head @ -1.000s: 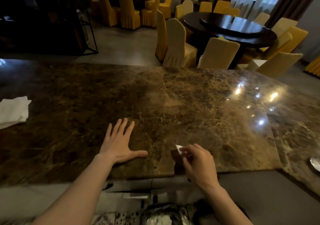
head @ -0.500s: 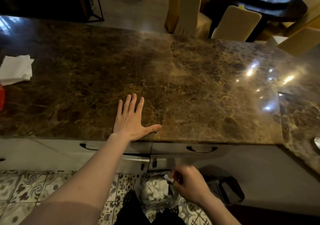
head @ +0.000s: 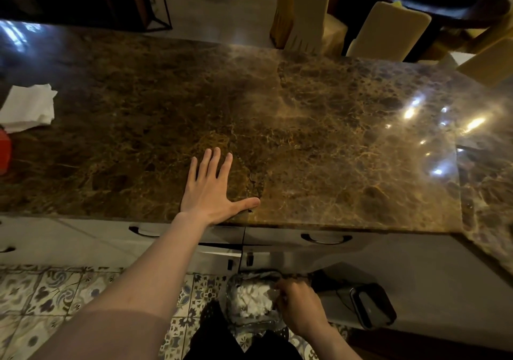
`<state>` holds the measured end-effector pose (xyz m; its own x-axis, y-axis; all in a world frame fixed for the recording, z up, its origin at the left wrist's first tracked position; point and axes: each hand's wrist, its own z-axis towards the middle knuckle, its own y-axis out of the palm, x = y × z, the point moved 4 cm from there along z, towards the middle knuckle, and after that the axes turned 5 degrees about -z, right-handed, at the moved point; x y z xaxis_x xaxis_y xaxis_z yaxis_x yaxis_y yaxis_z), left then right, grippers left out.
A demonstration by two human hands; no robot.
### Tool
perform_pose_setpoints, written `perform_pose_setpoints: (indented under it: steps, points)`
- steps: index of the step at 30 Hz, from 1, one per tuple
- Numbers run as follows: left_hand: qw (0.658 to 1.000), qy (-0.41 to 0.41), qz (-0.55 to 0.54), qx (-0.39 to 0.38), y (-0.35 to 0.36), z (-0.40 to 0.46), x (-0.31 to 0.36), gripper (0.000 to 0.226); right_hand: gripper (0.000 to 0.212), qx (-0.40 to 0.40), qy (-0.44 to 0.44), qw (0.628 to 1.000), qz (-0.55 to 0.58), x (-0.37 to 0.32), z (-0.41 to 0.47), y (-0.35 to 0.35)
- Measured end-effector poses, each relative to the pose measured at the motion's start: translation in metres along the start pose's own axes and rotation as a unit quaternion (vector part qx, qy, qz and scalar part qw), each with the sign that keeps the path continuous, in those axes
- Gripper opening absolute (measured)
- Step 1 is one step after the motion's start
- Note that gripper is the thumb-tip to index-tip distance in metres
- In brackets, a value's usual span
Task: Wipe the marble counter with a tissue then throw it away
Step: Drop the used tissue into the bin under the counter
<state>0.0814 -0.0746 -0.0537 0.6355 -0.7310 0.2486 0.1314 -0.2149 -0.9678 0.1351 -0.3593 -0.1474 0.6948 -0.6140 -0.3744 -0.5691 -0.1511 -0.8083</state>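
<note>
The brown marble counter (head: 333, 143) fills the middle of the view. My left hand (head: 213, 190) lies flat on it near the front edge, fingers spread, holding nothing. Below the counter, my right hand (head: 299, 304) hangs over a bin (head: 249, 323) lined with a clear bag on the floor. Its fingers curl at the bin's right rim. Crumpled white tissue (head: 252, 298) lies inside the bin, right by the fingertips. I cannot make out whether a tissue is still between the fingers.
Folded white napkins (head: 27, 107) and a red object (head: 4, 148) sit at the counter's left end. A black lid (head: 372, 304) lies right of the bin. Drawers with handles (head: 324, 239) front the counter. Covered chairs (head: 385, 32) stand beyond it.
My right hand left the counter edge with a small tissue and dropped down to the bin. The view tilted downward. My left hand stayed flat on the marble.
</note>
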Motion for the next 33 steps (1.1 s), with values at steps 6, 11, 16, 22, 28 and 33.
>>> perform_pose_setpoints:
  steps: [6,11,16,22,28,33]
  points:
    - [1.0,0.001,-0.006,-0.003,0.0,0.0,0.0,0.136,0.022,0.019,0.047,0.999,0.017,0.023,-0.003,-0.008]
    - [1.0,0.001,-0.011,-0.003,0.0,0.0,0.0,0.138,0.018,0.054,0.085,0.992,0.071,0.031,0.002,-0.015]
    - [1.0,0.005,-0.008,-0.003,0.001,0.0,-0.001,0.138,0.014,0.05,0.073,0.995,0.049,0.032,-0.004,-0.011]
    - [1.0,0.01,-0.004,-0.002,0.002,0.0,-0.001,0.137,0.005,0.048,0.054,0.997,0.023,0.028,-0.014,-0.025]
    - [1.0,0.008,0.001,-0.01,0.001,0.001,-0.002,0.137,0.04,0.206,-0.107,0.972,-0.03,-0.028,-0.019,-0.097]
    - [0.999,-0.002,-0.008,-0.034,-0.001,0.0,0.0,0.139,0.036,0.371,-0.184,0.91,0.015,-0.065,-0.01,-0.178]
